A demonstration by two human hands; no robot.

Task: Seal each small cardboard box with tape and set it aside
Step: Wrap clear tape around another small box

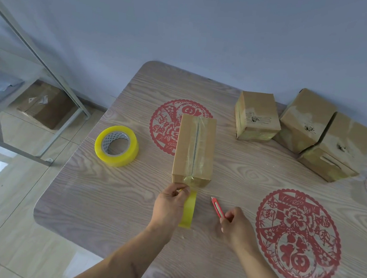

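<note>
Left hand (pixel 171 202) pinched a yellow tape roll (pixel 188 210), seen edge-on, between thumb and fingers just below the near end of the box (pixel 194 149); whether the hand touched the box could not be told. Right hand (pixel 236 225) gripped a red cutter (pixel 217 209), fingers curled round its handle, tip pointing toward the box and well clear of it.

The box lay on the table (pixel 115 199) near its middle, long side running away from the person. Clear tape covered the top seam and folded down over the near end. It partly covered a red paper-cut (pixel 164 123) under the table's clear cover.

A second tape roll (pixel 117 145) lay flat near the left edge, apart from the box. Three taped boxes (pixel 301 129) stood grouped at the far right, by the wall (pixel 209 30), two of them touching. A larger paper-cut (pixel 298 236) lay toward the near right edge, beside the right hand.

Off the table to the left, a metal frame (pixel 40 64) stood on the tiled floor over a carton (pixel 45 104).
</note>
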